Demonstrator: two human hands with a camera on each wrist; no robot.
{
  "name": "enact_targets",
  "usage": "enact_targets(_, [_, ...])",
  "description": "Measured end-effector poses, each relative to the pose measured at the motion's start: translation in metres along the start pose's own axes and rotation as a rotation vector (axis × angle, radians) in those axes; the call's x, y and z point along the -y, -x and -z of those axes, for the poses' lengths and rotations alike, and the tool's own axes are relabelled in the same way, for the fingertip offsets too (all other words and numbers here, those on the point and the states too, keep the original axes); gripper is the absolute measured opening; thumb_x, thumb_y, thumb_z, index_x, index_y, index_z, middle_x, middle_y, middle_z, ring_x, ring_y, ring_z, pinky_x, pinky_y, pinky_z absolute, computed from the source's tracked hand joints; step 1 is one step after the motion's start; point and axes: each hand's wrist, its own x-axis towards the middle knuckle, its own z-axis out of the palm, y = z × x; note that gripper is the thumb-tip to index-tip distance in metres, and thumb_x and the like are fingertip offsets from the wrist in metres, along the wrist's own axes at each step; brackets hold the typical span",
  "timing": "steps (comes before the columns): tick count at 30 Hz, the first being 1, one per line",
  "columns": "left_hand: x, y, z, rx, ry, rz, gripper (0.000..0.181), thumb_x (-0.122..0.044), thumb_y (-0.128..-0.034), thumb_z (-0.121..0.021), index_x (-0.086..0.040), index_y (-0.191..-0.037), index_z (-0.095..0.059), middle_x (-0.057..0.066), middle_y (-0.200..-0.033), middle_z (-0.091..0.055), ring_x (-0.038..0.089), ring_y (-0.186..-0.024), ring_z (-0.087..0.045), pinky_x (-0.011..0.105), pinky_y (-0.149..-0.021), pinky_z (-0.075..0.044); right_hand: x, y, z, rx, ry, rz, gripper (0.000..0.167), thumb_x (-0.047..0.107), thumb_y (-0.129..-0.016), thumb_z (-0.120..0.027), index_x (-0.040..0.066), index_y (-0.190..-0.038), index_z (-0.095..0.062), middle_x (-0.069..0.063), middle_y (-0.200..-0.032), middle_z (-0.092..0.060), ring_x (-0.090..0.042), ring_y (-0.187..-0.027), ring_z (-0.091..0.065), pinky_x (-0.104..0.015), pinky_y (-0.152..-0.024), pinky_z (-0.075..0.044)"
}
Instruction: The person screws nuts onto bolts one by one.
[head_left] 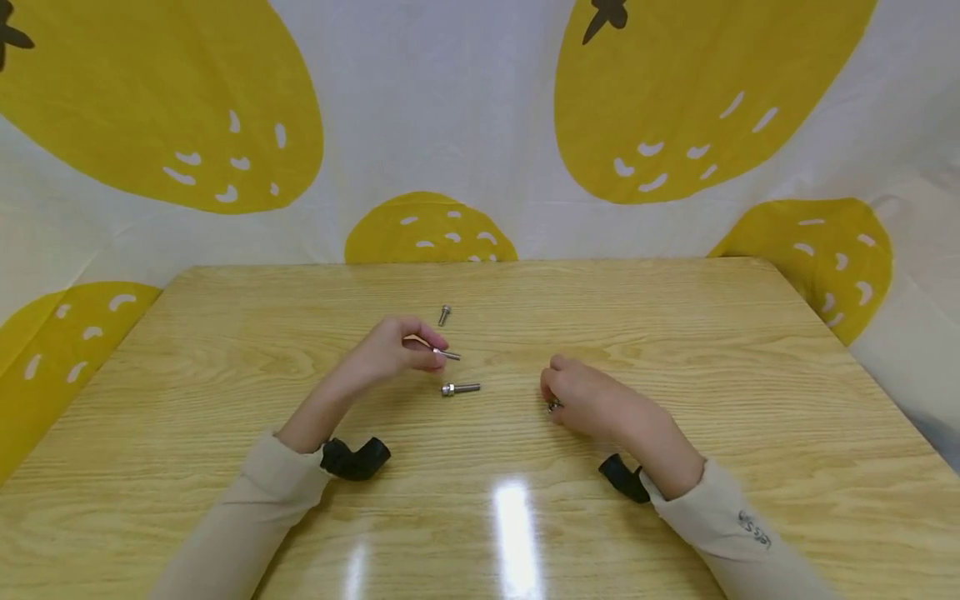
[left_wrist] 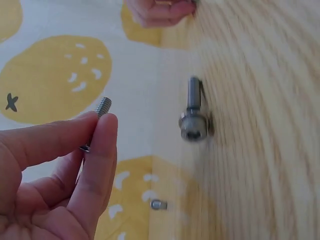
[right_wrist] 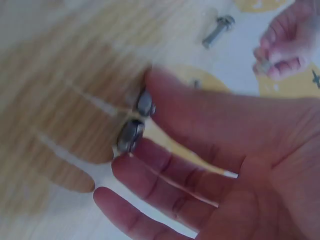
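Observation:
My left hand (head_left: 388,348) pinches a thin metal bolt (head_left: 450,355) between thumb and fingertips above the table; its threaded end (left_wrist: 103,106) sticks out past the fingers in the left wrist view. Just nearer to me lies a larger socket-head bolt (head_left: 467,387) on its side, with a nut or collar next to its head. Beyond the left hand, a short bolt (head_left: 445,314) lies on the wood. Over to the right, my right hand (head_left: 588,396) holds two small metal pieces that look like nuts (right_wrist: 131,136), between thumb and fingers, low over the table. Blur hides their exact shape.
The wooden table (head_left: 480,287) reaches back to a white cloth (head_left: 442,100) printed with yellow fruit. A black curved piece (head_left: 358,460) sits at the left cuff, and another black piece (head_left: 624,477) at the right cuff.

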Motion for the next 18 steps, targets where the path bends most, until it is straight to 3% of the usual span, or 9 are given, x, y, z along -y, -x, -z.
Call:
enact_targets(8, [-0.007,0.010,-0.011,0.078,0.096,-0.012,0.033,-0.005,-0.0852,-0.066,0.011,-0.112,-0.054,0.006,-0.089,-0.071,0.028,-0.095,-0.067,0.033,-0.089,-0.050,0.007,0.002,-0.007,-0.105,0.080,0.045,0.009,-0.006,-0.089,-0.055,0.002,-0.085,-0.057,-0.003,-0.082,-0.050,-0.013,-0.071,-0.044,-0.024,-0.062,-0.041])
enact_targets(18, [-0.018,0.016,-0.024,0.051,0.121,-0.026,0.032,-0.005,-0.0841,-0.067,0.009,-0.112,-0.058,0.007,-0.095,-0.070,0.013,-0.086,-0.068,0.033,-0.085,-0.052,0.004,-0.001,-0.009,-0.130,0.072,0.049,0.011,-0.005,-0.087,-0.052,0.002,-0.088,-0.061,-0.004,-0.083,-0.053,-0.012,-0.071,-0.047,-0.023,-0.063,-0.044])
